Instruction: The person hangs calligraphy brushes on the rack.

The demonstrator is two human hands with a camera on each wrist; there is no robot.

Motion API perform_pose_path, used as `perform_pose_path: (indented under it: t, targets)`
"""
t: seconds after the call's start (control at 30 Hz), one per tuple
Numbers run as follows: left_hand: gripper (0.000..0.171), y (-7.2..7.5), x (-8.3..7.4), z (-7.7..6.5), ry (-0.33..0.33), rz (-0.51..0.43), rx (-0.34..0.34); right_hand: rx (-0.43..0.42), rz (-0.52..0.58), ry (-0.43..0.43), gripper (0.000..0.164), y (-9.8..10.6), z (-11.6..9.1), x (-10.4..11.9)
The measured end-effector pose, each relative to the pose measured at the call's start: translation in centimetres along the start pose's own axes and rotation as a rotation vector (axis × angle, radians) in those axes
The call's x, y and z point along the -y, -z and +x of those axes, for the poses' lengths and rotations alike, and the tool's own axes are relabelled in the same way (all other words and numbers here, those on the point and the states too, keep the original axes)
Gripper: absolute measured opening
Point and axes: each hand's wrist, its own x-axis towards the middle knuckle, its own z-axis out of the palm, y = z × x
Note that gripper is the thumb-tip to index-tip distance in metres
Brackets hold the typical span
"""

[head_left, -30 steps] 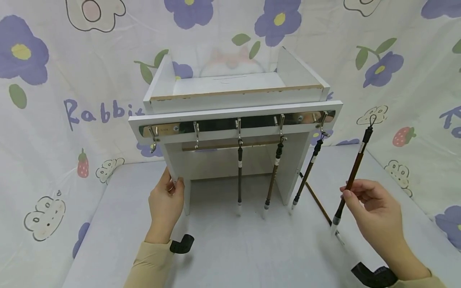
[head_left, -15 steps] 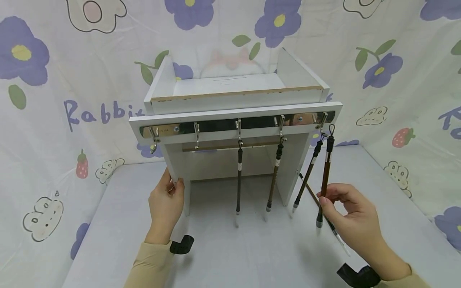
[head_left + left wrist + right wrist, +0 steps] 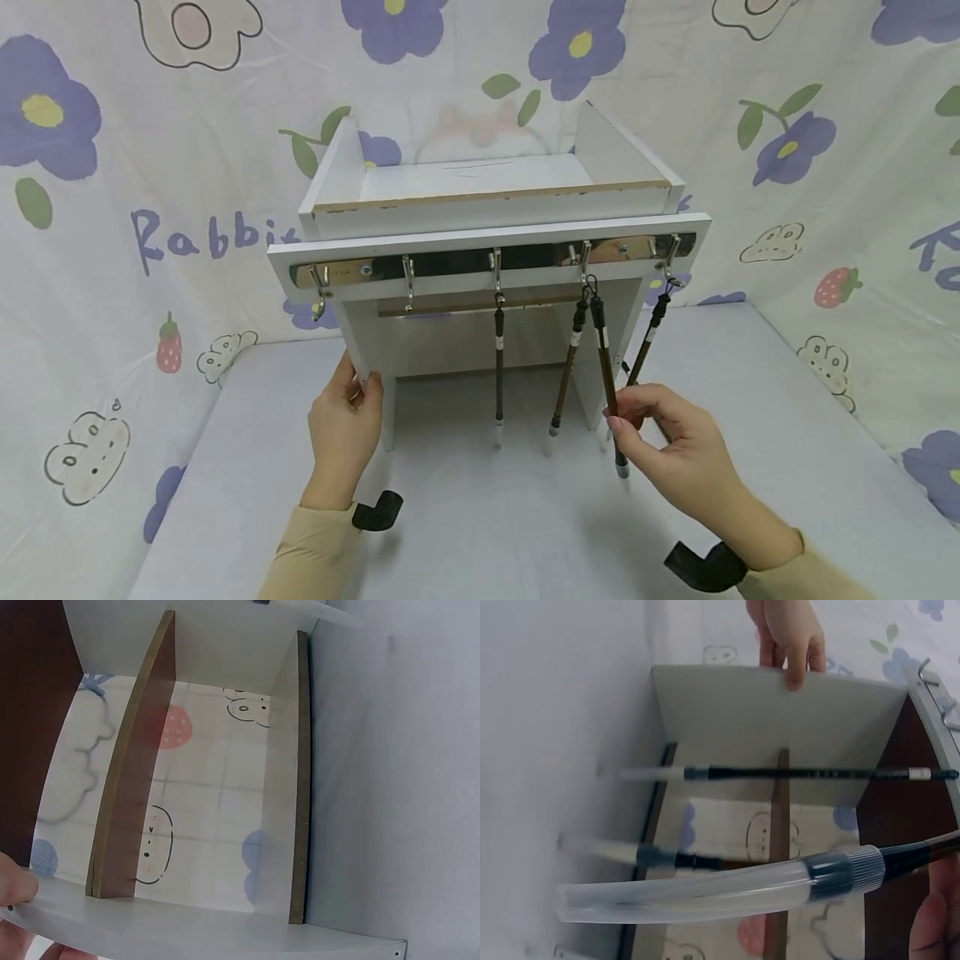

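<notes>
My right hand (image 3: pixel 678 446) pinches a brown-handled calligraphy brush (image 3: pixel 606 358) low on its handle. Its cord loop is up by the hook right of the middle, where another brush (image 3: pixel 570 367) hangs; whether the loop touches that hook I cannot tell. In the right wrist view a clear cap (image 3: pixel 697 892) covers the held brush's tip. More brushes hang from the middle hook (image 3: pixel 496 267) and the rightmost hook (image 3: pixel 671 258). My left hand (image 3: pixel 345 433) grips the left side panel (image 3: pixel 367 350) of the white shelf, thumb in front.
A metal hook strip (image 3: pixel 450 260) runs along the shelf's front board (image 3: pixel 450 237); its two left hooks bear nothing. Another brush lies on the white table (image 3: pixel 480 533) at right, mostly hidden by my right hand. A flowered cloth (image 3: pixel 750 167) hangs behind.
My right hand has carried its brush leftward from the shelf's right side, past the rightmost hook, to the hook right of the middle. My left hand has stayed in place.
</notes>
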Motion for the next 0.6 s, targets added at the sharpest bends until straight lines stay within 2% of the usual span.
perform_pose_path:
  t: [0.1,0.27,0.37,0.6]
  targets:
    - [0.044,0.0,0.1,0.0,-0.009,-0.002,-0.002,0.036,0.015,0.021,0.035,-0.8,0.0,-0.4]
    - [0.046,0.0,0.1,0.0,-0.013,-0.008,0.000,0.106,0.010,-0.016,0.033,-1.9,-0.3,-1.6]
    - [0.047,0.0,0.0,0.0,-0.006,-0.013,0.003,0.139,0.002,-0.043,0.031,-2.5,-0.2,-1.6]
    - [0.047,0.0,-0.1,0.0,-0.005,-0.012,0.005,0.183,0.023,-0.041,0.031,-4.0,0.4,-1.3]
